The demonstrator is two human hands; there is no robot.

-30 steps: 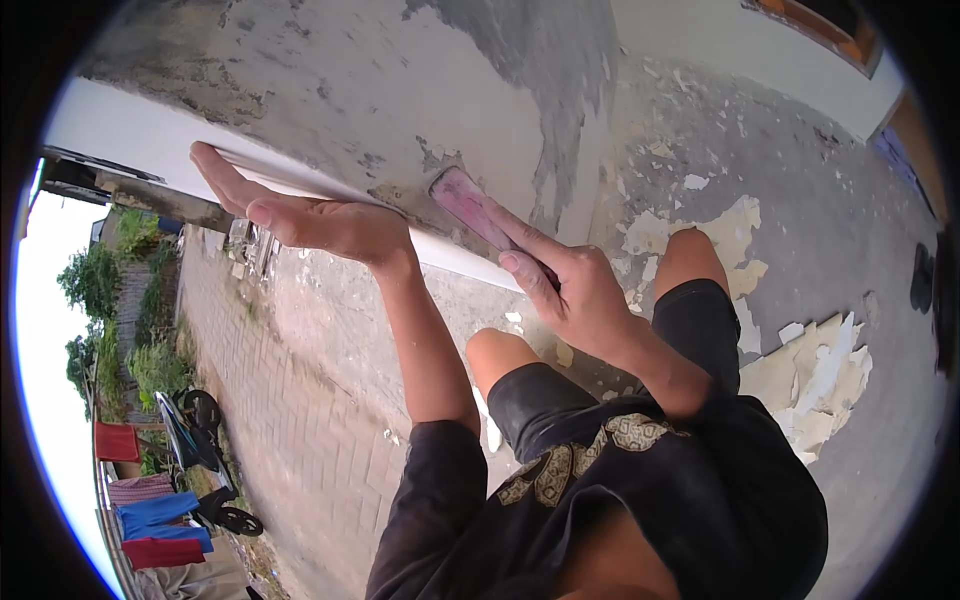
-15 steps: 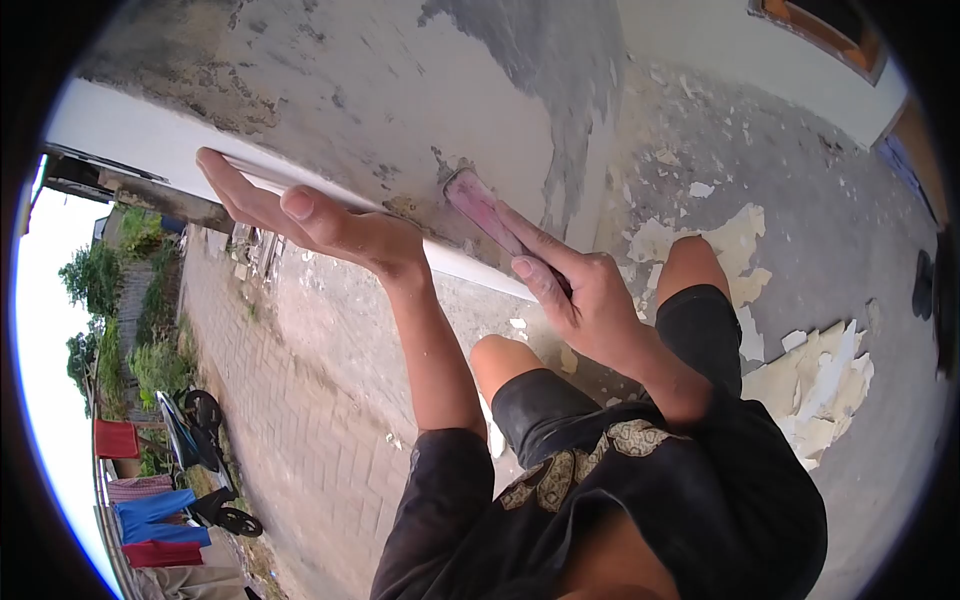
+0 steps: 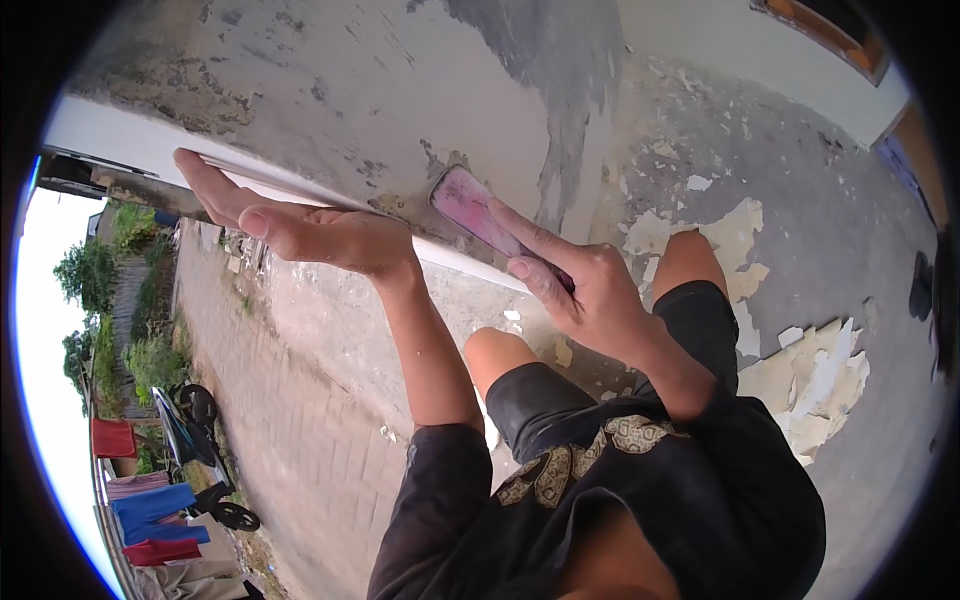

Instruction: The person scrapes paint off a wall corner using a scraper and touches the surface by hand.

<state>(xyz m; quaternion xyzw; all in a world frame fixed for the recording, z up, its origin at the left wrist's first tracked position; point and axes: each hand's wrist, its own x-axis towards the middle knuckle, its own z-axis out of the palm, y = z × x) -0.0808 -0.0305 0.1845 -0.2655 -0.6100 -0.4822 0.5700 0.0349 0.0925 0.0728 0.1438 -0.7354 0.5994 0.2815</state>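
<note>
In my right hand (image 3: 600, 310) is a flat scraper (image 3: 470, 208) with a long pink-stained face. My fingers wrap its dark lower end, the index finger lying along the face. The scraper's far end touches the patchy grey and white wall (image 3: 350, 90) beside a rough worn spot. My left hand (image 3: 320, 235) is open, fingers stretched out along the white edge (image 3: 280, 185) of the wall. It holds nothing, and its palm side is partly hidden against that edge.
Peeled paint sheets (image 3: 810, 375) and small flakes lie on the grey floor around my knees. A window frame (image 3: 830, 35) is at upper right. Outside are paving (image 3: 310, 420), a parked motorbike (image 3: 195, 430) and hanging laundry (image 3: 150, 515).
The scraper has shifted slightly left on the wall and its pink face shows more broadly. My left hand has slid a little further left along the wall's edge.
</note>
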